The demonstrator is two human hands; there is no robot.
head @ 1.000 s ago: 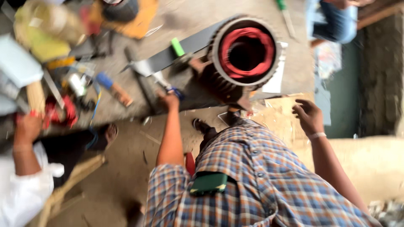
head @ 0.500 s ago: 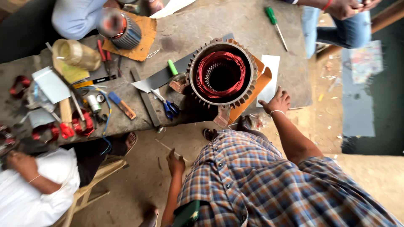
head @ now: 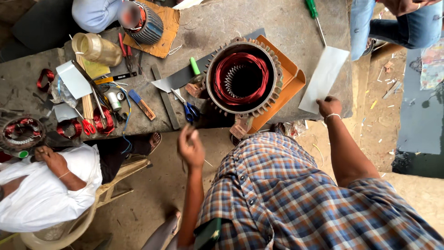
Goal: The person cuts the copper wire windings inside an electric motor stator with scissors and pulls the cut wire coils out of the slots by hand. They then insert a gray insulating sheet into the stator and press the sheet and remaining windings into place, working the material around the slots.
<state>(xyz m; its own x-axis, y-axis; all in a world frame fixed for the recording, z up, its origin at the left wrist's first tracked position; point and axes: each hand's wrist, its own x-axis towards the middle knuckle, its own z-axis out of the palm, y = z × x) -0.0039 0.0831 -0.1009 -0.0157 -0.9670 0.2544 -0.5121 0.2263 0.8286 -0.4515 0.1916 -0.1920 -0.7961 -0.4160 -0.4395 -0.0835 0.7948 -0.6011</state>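
Note:
A large motor stator [head: 273, 88] with red copper windings stands on an orange tray [head: 289, 90] at the near edge of a grey workbench [head: 286, 28]. My right hand [head: 329, 107] reaches out to the right of it and grips the lower corner of a white paper sheet [head: 324, 74] lying on the bench. My left hand [head: 190, 148] hovers just in front of the bench edge, below blue-handled scissors [head: 190, 110]. Its fingers are pinched together; whether something thin sits between them I cannot make out.
A green marker [head: 195, 66], a green-handled screwdriver [head: 315, 16], pliers, tape, a jar [head: 97, 48] and red wire coils [head: 99, 121] litter the bench. A person in white [head: 46, 194] sits at left beside another stator [head: 21, 132]. Other people stand at the far side and at the top right.
My right hand went from beside the stator out to the white sheet and took its corner. My left hand rose closer to the bench edge. The view swung and steadied.

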